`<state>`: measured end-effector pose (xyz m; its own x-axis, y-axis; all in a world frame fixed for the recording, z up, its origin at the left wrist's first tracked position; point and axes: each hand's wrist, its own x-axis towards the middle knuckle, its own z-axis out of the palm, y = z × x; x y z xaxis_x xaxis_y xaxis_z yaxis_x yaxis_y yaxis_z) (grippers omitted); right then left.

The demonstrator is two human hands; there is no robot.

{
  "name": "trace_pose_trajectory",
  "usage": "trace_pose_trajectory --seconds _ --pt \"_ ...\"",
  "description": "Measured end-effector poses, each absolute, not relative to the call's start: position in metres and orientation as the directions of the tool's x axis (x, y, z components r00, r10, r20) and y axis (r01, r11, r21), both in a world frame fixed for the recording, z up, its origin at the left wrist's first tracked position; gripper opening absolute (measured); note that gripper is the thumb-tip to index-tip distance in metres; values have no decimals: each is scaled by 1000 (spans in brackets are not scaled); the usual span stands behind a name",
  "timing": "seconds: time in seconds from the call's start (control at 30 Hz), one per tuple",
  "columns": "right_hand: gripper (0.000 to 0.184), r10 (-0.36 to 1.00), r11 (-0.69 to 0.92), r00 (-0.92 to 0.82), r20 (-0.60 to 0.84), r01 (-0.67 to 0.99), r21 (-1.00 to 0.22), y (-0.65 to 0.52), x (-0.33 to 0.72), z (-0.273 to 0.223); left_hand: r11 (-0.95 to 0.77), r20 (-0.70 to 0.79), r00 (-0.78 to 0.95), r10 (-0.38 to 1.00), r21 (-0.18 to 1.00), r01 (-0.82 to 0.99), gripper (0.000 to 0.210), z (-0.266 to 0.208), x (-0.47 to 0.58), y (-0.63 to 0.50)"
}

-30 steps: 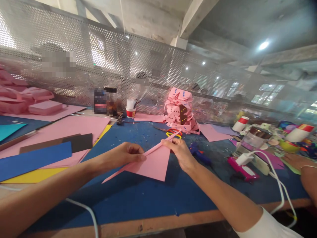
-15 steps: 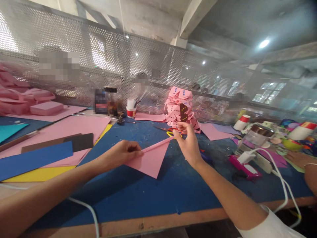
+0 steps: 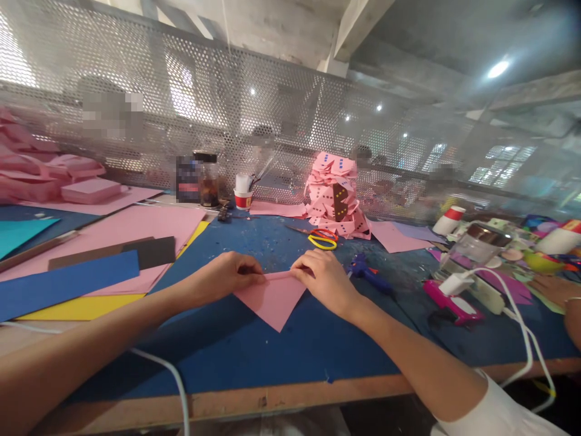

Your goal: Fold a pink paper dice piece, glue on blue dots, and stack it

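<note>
Between my hands is a pink foam or paper sheet (image 3: 275, 303), its top edge folded or rolled over and one corner pointing down toward me. My left hand (image 3: 231, 272) pinches the left end of that top edge. At the right end, my right hand (image 3: 320, 275) has its fingers closed on the same edge. Beyond the right hand lie scissors (image 3: 323, 241) with red and yellow handles. A blue glue gun (image 3: 370, 272) rests on the blue tabletop (image 3: 254, 369) to the right of that hand.
At the back stands a pile of pink pieces with dotted marks (image 3: 334, 194). A red-and-white cup (image 3: 242, 198) and a jar (image 3: 209, 181) are near the mesh screen. Coloured sheets (image 3: 122, 227) lie left. White cables (image 3: 512, 303) and a magenta device (image 3: 454, 306) sit right, near another person's hand (image 3: 549, 287).
My right hand has come down and left, closer to my left hand. The pink sheet's top edge is now nearly level instead of slanting up. The scissors and glue gun are more exposed.
</note>
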<state>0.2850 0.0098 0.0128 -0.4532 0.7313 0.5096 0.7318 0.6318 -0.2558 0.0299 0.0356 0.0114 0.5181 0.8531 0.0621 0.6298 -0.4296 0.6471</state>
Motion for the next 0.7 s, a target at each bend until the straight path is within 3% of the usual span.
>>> trace_pose_trajectory --seconds 0.23,0.33,0.47,0.7 --pt "13 796 587 -441 414 731 -349 13 287 9 -441 28 564 825 655 614 34 18 25 38" --pt "2 744 628 -452 492 726 -281 10 286 8 -433 15 563 826 656 618 35 15 23 41" --pt "18 623 706 -490 610 689 -167 0 283 13 -389 6 556 831 722 573 30 8 18 51" --pt "32 524 821 -675 519 562 -99 -13 277 16 -329 -18 554 832 789 519 32 7 15 54"
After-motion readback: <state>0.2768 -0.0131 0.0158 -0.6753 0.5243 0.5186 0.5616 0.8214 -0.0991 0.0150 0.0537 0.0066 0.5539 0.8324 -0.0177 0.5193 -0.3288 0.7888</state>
